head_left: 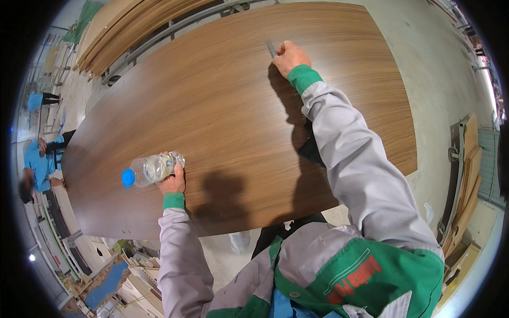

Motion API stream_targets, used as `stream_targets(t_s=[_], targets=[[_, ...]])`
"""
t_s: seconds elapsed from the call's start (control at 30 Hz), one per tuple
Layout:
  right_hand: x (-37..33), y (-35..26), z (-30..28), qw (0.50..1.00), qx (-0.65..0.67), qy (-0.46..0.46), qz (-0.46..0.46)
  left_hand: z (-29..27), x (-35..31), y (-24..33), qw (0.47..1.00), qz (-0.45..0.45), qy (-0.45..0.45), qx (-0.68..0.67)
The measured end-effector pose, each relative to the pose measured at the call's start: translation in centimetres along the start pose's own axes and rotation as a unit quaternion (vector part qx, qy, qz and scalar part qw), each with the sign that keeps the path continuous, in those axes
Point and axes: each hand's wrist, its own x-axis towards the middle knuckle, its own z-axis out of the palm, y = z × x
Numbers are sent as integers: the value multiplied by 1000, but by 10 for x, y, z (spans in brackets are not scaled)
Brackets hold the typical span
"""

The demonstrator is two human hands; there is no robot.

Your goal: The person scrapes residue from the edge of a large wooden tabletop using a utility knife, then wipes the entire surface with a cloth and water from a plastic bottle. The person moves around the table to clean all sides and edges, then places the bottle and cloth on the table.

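Note:
A large brown wood-grain panel [212,100] lies flat in front of me. My left hand [174,182] is closed around a clear plastic bottle [148,170] with a blue cap, above the near left part of the panel. The bottle is tilted on its side, its cap pointing left, and a black object shows in part by the fingers. My right arm reaches toward the far edge. There my right hand [292,57] pinches a thin grey flat blade, perhaps a scraper [272,49], at the panel's surface; its gripped end is hidden by the fingers.
Long brown boards [114,40] are stacked beyond the far left edge on a metal frame. A person in a blue shirt [40,161] is by the panel's left end, another [36,102] farther back. More boards [466,185] lean at the right. Wood scraps lie at the lower left.

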Motion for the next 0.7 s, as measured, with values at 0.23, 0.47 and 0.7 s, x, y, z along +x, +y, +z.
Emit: stream_targets(t_s=[0.23, 0.47, 0.7], targets=[[-102, -104, 83, 935, 322, -90, -117, 4, 1, -16, 998, -30, 23, 52], [-237, 51, -36, 977, -139, 127, -103, 8, -4, -11, 998, -5, 64, -17], [-180, 93, 19, 945, -244, 187, -109, 5, -5, 5, 990, 20, 71, -121]])
